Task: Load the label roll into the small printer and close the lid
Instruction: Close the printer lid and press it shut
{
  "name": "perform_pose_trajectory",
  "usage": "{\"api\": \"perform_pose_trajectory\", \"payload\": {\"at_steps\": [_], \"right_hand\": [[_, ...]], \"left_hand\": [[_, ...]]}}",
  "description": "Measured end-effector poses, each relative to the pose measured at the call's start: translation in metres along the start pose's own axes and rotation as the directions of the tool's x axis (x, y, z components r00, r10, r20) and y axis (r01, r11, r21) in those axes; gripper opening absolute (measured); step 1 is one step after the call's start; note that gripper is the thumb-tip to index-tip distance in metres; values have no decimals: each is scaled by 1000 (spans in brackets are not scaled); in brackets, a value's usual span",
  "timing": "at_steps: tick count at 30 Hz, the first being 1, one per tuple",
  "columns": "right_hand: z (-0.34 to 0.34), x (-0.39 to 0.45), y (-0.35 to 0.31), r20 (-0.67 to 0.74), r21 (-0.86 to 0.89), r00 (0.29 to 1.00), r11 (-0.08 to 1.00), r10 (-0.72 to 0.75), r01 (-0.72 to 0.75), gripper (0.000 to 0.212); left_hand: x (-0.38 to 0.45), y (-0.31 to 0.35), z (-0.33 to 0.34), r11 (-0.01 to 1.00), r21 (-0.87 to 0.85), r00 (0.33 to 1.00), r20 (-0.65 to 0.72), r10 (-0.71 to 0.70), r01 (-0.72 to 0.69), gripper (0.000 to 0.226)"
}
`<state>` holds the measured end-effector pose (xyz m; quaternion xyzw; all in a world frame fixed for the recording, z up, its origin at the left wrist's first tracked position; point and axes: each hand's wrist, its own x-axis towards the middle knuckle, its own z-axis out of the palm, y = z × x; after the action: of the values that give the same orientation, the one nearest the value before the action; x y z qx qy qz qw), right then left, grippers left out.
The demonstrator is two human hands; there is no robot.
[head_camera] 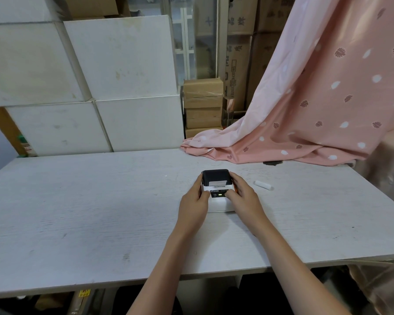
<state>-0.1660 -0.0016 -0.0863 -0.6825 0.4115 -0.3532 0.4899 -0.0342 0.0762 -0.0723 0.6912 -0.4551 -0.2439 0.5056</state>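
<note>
A small white printer [218, 202] with a dark lid [216, 176] stands on the white table [100, 201], a green light glowing on its front panel. The lid looks down, and a strip of white label shows at its slot. My left hand [195, 201] grips the printer's left side with the thumb on the front panel. My right hand [243, 196] holds the right side, thumb pressed near the panel. A small white cylinder [263, 185], possibly a roll core, lies on the table to the right of the printer.
Pink patterned cloth [316, 110] drapes onto the table's far right edge. White blocks [100, 87] and cardboard boxes [203, 103] stack behind the table. The table's front edge runs close to my arms.
</note>
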Motion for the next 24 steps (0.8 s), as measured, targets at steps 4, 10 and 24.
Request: {"api": "perform_pose_trajectory", "payload": {"at_steps": [4, 10, 24], "right_hand": [[0, -1, 0, -4, 0, 1000, 1000, 2, -2, 60], [-1, 0, 0, -3, -2, 1000, 1000, 3, -3, 62], [-1, 0, 0, 8, -6, 1000, 1000, -6, 6, 60]], "left_hand": [[1, 0, 0, 1000, -3, 1000, 1, -5, 5, 55], [-1, 2, -1, 1000, 6, 1000, 5, 7, -7, 49], [0, 0, 0, 1000, -4, 1000, 11, 1, -1, 55]]}}
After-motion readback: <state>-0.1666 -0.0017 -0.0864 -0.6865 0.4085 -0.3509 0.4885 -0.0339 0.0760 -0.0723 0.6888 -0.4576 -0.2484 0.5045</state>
